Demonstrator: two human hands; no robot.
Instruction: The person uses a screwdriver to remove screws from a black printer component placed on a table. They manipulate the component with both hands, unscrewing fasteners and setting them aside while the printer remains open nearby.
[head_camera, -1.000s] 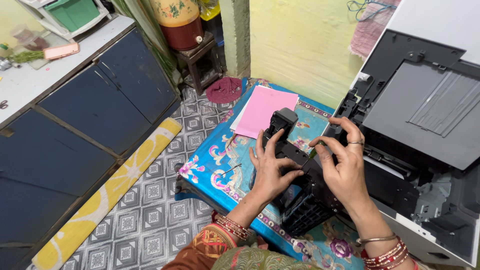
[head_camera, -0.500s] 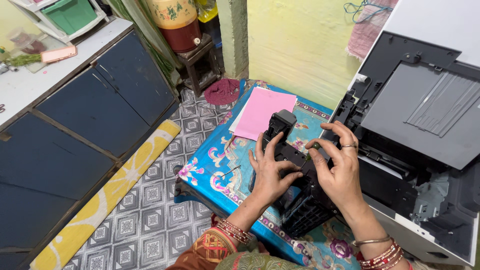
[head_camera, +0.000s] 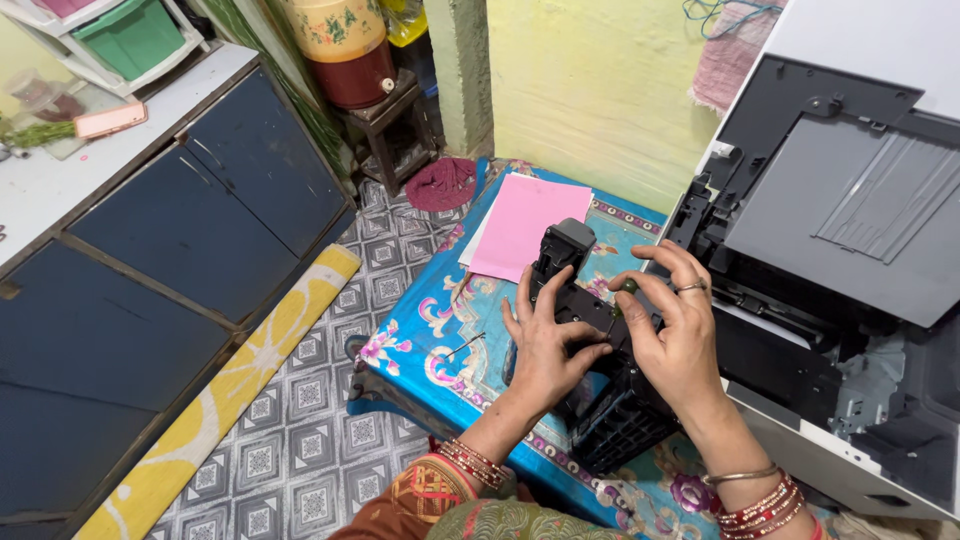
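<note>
Both hands clasp the black cartridge unit (head_camera: 600, 370) from above. Head view, the only one: I log the left hand (head_camera: 548, 345) spread flat on the unit's left flank, fingers (head_camera: 553, 292) reaching up toward its raised upper end, thumb curled over the middle. Right hand (head_camera: 678, 335) wraps the unit's right side, thumb and forefinger pinched on a small green tab (head_camera: 629, 286) at the top edge; a ring shows on one finger. The unit lies lengthwise under both palms, its ribbed lower end sticking out below the wrists. It rests on the blue patterned cloth (head_camera: 440, 335). Just left of the unit's upper end, a pink sheet of paper (head_camera: 522, 222) lies on the cloth. Immediately right of the unit, the opened printer (head_camera: 850, 260), lid raised, interior exposed. Bangles on both wrists.
</note>
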